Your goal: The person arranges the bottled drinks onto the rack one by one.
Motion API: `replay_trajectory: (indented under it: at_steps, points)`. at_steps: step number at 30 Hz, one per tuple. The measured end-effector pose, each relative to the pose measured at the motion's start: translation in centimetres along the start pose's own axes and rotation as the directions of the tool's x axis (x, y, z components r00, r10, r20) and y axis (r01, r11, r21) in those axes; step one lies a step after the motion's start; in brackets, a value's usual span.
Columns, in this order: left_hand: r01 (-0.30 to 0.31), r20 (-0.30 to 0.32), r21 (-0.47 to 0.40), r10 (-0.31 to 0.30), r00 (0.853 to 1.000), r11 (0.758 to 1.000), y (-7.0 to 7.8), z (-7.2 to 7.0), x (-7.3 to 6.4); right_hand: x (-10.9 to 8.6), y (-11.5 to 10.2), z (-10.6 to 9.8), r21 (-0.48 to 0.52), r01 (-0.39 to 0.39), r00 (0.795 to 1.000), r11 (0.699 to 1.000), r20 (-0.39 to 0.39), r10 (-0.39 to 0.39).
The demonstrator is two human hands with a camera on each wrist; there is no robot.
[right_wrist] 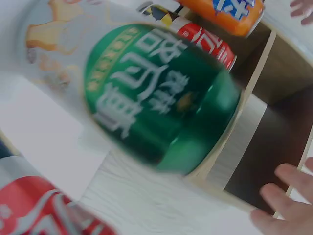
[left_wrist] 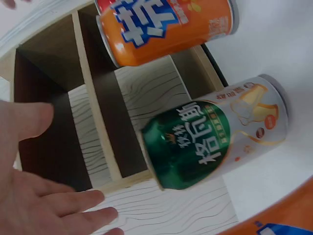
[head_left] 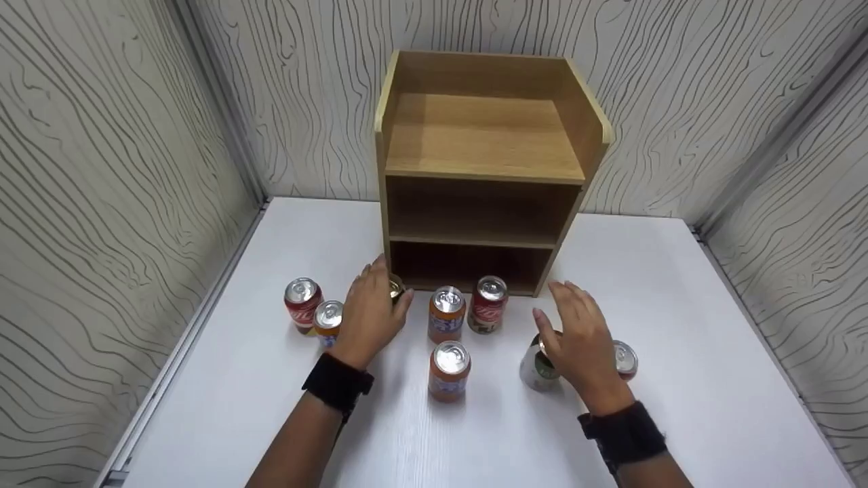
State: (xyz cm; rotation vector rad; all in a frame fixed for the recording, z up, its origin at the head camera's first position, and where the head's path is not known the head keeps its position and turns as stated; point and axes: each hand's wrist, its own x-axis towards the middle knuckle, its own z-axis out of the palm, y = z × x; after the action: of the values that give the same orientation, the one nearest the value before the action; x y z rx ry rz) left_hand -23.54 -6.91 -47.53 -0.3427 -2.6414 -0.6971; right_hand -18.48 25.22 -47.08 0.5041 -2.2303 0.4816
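My left hand (head_left: 371,315) is held above the table with straight fingers, thumb apart. Just beyond it, mostly hidden in the head view, stands a green and white drink can (left_wrist: 215,132). In the left wrist view the fingers (left_wrist: 73,210) are apart from that can. My right hand (head_left: 580,335) hovers over another green and white can (head_left: 539,367), partly covering it. The right wrist view shows this can (right_wrist: 142,88) close up and blurred, with the fingers (right_wrist: 281,196) clear of it. Neither hand grips anything.
A wooden shelf unit (head_left: 485,177) stands at the back. Between the hands are two orange cans (head_left: 446,317) (head_left: 449,373) and a red can (head_left: 488,305). Left stand a red can (head_left: 303,303) and an orange can (head_left: 328,320); another red can (head_left: 625,359) stands right.
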Motion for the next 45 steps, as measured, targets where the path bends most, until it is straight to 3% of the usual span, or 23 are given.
replay_trajectory:
  at_steps: [4, 10, 14, 17, 21, 24, 27, 29, 32, 37, 43, 45]
  points:
    - [0.020, -0.026, -0.041, -0.021, 0.999, 0.999, -0.3, 0.0, 1.4, -0.7, 1.4, -0.9, 0.026, 0.043, 0.986, 0.999, -0.160, -0.039]
    - [0.068, -0.101, -0.127, -0.081, 0.992, 0.990, -0.3, -0.7, 4.0, -2.0, 3.3, -2.5, 0.032, 0.066, 0.955, 0.997, -0.292, -0.053]
    - [0.100, -0.087, -0.194, -0.119, 0.989, 0.976, -0.2, -0.9, 4.8, -4.1, 4.7, -3.3, 0.047, 0.013, 0.943, 0.999, -0.333, 0.004]
    - [0.131, -0.078, -0.224, -0.151, 0.985, 0.966, -0.4, -0.8, 5.0, -6.0, 5.7, -3.6, 0.063, -0.038, 0.951, 0.997, -0.303, 0.056]
    - [0.186, -0.074, -0.278, -0.214, 0.974, 0.942, -0.8, -0.3, 5.8, -8.6, 6.5, -3.9, 0.068, -0.112, 0.973, 0.991, -0.196, 0.123]
    - [0.229, -0.029, -0.337, -0.253, 0.967, 0.913, -0.9, 0.3, 6.7, -10.3, 6.8, -4.2, 0.040, -0.218, 0.971, 0.975, -0.093, 0.221]
    - [0.254, 0.023, -0.375, -0.265, 0.964, 0.892, -0.8, 1.0, 7.5, -11.4, 6.8, -4.3, -0.005, -0.331, 0.943, 0.943, -0.005, 0.331]
    - [0.252, 0.026, -0.380, -0.262, 0.965, 0.890, -0.9, 1.4, 8.1, -11.9, 6.9, -4.3, -0.032, -0.383, 0.922, 0.923, 0.039, 0.384]
    - [0.245, -0.014, -0.382, -0.271, 0.963, 0.891, -1.3, 1.9, 8.7, -12.1, 7.0, -4.0, -0.058, -0.422, 0.901, 0.905, 0.080, 0.426]
    - [0.234, -0.077, -0.383, -0.283, 0.956, 0.894, -2.1, 2.4, 9.3, -11.9, 7.0, -3.4, -0.073, -0.446, 0.889, 0.892, 0.077, 0.451]
    - [0.237, -0.125, -0.346, -0.296, 0.947, 0.908, -2.3, 3.0, 10.2, -11.8, 6.9, -2.9, -0.100, -0.526, 0.839, 0.844, 0.102, 0.535]
    - [0.239, -0.143, -0.322, -0.296, 0.944, 0.916, -2.4, 3.1, 10.4, -11.8, 7.0, -2.8, -0.108, -0.533, 0.834, 0.839, 0.102, 0.542]
